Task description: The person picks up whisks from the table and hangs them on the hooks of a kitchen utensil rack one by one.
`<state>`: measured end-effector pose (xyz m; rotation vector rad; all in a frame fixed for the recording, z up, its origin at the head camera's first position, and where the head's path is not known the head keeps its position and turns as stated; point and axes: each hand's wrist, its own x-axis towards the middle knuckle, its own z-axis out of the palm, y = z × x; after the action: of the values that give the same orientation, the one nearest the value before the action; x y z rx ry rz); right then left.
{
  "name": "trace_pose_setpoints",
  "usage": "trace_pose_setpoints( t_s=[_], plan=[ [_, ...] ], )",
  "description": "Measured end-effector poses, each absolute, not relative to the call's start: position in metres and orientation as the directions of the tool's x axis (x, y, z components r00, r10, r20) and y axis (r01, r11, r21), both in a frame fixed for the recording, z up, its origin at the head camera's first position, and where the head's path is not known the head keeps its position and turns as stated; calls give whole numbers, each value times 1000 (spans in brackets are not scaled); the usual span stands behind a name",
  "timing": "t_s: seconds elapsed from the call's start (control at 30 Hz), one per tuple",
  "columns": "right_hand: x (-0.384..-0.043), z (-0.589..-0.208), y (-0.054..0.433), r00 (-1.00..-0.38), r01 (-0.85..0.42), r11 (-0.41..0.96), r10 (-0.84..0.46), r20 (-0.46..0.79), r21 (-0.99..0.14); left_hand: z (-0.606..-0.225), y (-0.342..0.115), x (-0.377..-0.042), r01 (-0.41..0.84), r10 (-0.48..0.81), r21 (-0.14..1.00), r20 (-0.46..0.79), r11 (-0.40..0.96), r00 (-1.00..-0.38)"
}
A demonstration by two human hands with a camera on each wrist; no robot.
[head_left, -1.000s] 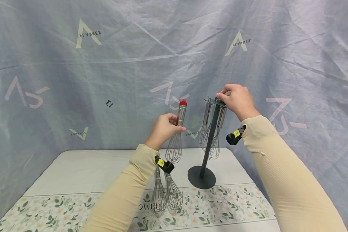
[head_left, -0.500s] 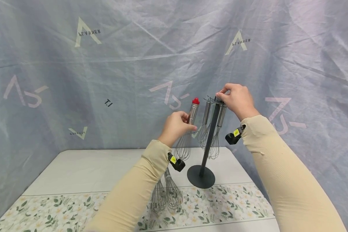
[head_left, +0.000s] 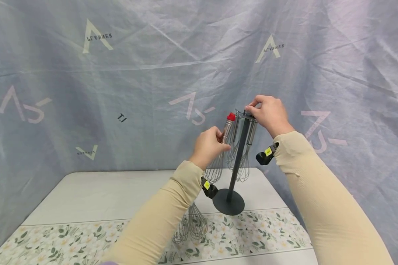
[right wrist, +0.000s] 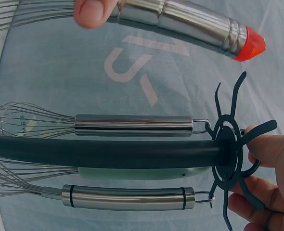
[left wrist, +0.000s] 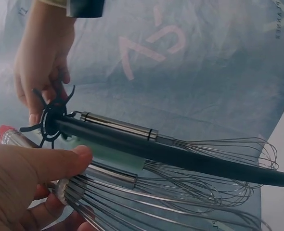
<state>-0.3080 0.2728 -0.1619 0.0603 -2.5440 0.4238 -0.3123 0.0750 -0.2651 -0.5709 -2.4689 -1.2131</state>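
My left hand [head_left: 208, 148] grips a wire whisk [right wrist: 180, 21] with a steel handle and a red end cap, tilted, just left of a dark hook stand [head_left: 237, 162]. The cap sits near the stand's top hooks and apart from them in the right wrist view. With its fingertips, my right hand [head_left: 269, 113] holds the hook ring [right wrist: 227, 151] at the top of the stand. From the hooks hang a plain steel-handled whisk [right wrist: 132, 126], a steel one with black bands [right wrist: 127, 197], and a green-handled one [right wrist: 142, 173], mostly behind the pole.
Two more whisks [head_left: 198, 222] lie on the table [head_left: 103, 191], partly hidden by my left forearm. A floral strip [head_left: 66, 239] runs across the table. The stand's round base [head_left: 229, 206] rests near the right side. A grey curtain [head_left: 146, 92] surrounds the table.
My left hand has carried the red-capped whisk to the right, up to the stand, and its handle leans more. My right hand has stayed at the stand's top.
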Motion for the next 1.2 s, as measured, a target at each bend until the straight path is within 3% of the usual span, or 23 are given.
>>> trace_pose_setpoints(
  t_s=[0.5,0.9,1.2],
  plan=[
    [-311,-165,275,-833,-126,953,49,551,-275,-271,93,-313,493,216,657,459,571,-862],
    [-311,-167,275,-831,-132,951,47,554,-280,-290,106,-315,546,200,697,518,465,-832],
    [-308,-168,274,-822,-143,951,40,568,-274,-314,111,-319,511,234,732,455,451,-859]
  ],
)
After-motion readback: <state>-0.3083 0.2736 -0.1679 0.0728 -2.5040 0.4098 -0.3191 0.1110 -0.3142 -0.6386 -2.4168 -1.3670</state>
